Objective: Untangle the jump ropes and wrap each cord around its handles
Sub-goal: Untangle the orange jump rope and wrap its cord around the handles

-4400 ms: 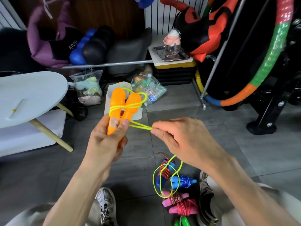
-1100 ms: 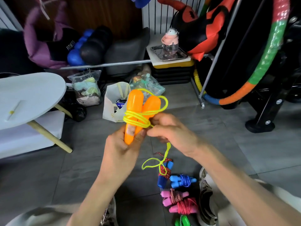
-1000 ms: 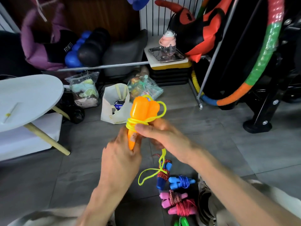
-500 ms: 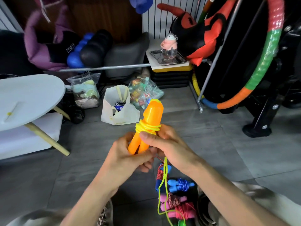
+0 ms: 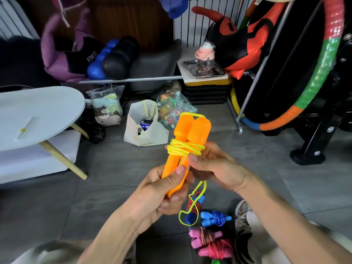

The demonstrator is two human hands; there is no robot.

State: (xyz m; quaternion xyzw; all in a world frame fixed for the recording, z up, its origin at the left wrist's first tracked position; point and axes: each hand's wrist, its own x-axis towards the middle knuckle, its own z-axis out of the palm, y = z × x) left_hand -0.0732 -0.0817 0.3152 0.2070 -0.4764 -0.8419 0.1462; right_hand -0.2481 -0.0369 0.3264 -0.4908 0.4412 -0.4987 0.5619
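Winding the yellow cord [image 5: 184, 149] round the orange handles [image 5: 187, 136], nearly done.
Left hand [image 5: 163, 189] grips the handle bottoms; right hand [image 5: 213, 166] pinches the cord at the coil. Only a short loose tail dangles below; I'd guess it needs winding and tucking.

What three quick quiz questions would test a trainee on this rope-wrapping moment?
1. True or false: the yellow cord is coiled around both orange handles.
2. Which hand grips the handles' lower ends? A) left hand B) right hand
3. Fill in: a loose tail of cord hangs ____ the hands.

Key: 1 true; 2 A; 3 below.
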